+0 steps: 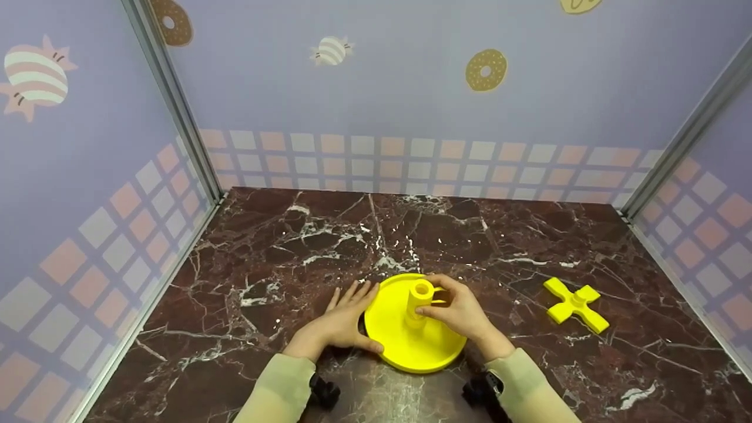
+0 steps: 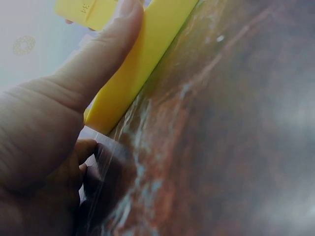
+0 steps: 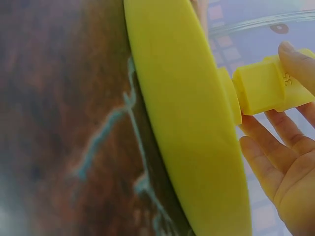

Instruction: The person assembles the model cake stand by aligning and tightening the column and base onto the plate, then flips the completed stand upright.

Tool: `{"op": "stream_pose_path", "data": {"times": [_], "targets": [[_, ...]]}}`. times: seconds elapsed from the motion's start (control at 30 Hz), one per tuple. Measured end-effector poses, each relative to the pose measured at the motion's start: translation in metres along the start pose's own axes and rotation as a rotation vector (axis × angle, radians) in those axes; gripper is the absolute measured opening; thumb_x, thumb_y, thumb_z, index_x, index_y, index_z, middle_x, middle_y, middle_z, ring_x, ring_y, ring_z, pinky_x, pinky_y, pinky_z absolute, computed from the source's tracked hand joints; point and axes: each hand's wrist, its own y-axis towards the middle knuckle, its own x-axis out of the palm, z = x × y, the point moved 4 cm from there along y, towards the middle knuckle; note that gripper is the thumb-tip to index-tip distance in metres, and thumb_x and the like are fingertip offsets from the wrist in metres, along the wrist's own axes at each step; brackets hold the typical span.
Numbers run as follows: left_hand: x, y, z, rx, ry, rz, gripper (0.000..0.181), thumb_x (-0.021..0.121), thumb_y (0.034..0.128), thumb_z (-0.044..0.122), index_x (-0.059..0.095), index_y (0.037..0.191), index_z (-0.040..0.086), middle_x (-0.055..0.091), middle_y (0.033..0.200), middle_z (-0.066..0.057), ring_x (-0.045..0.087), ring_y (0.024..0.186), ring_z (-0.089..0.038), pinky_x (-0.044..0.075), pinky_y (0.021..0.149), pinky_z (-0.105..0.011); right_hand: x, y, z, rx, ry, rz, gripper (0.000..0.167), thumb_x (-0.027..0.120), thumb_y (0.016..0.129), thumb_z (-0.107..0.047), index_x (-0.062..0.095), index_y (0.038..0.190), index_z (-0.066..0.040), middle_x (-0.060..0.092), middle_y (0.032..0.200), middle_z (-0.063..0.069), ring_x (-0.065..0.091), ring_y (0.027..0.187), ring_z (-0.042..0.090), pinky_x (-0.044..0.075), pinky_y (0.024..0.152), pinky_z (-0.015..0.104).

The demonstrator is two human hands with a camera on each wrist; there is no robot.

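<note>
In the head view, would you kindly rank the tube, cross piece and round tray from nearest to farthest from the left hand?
1. Round tray: against the left hand.
2. Tube: upright near the tray's middle, held by the right hand.
3. Cross piece: on the table at far right.

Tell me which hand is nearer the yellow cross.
Right. The right hand holds the yellow post, left of the yellow cross; the left hand is farther off, at the left edge of the yellow tray.
</note>
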Motion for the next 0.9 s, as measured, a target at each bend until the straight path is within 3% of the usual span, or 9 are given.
{"op": "stream_pose_path", "data": {"times": [0.3,0.53,0.7,0.9], "targets": [[-0.0004,0.0002,-0.0004,0.003,-0.004,0.001,0.131,0.085,0.0729,0.063,0.009,0.167,0.015,0.006,0.175,-0.014,-0.002,0.162,-0.040,-0.006,0.128,-0.066,-0.0002,-0.0003,-0.0004,0.023,-0.049,-0.028,0.053,0.085,0.084,-0.013,0.061,0.129,0.001,0.068,0.124,0.022,0.071,0.112,0.039,0.062,0.095,0.036],[0.0008,0.0006,-0.0015,-0.003,-0.005,0.005,0.130,0.085,0.0732,0.062,0.010,0.167,0.016,0.006,0.175,-0.014,-0.002,0.162,-0.039,-0.006,0.128,-0.065,-0.0004,0.0005,-0.0023,0.011,0.065,-0.124,0.071,0.081,0.087,-0.007,0.046,0.147,0.008,0.057,0.143,0.027,0.066,0.124,0.021,0.058,0.102,0.037],[0.0012,0.0002,-0.0012,-0.002,-0.011,0.007,0.129,0.086,0.0736,0.061,0.011,0.167,0.015,0.007,0.175,-0.014,-0.001,0.162,-0.039,-0.006,0.128,-0.065,-0.0016,0.0004,-0.0035,0.007,0.090,-0.121,0.063,0.078,0.088,-0.002,0.050,0.144,0.007,0.057,0.143,0.028,0.065,0.119,0.006,0.058,0.103,0.036],[-0.0002,-0.0003,0.0001,-0.002,-0.012,0.007,0.128,0.086,0.0737,0.061,0.011,0.167,0.016,0.007,0.175,-0.014,-0.001,0.162,-0.039,-0.006,0.128,-0.065,-0.0020,0.0007,-0.0033,0.004,0.055,-0.088,0.057,0.080,0.087,-0.005,0.057,0.139,0.002,0.062,0.135,0.025,0.067,0.114,0.008,0.060,0.098,0.034]]}}
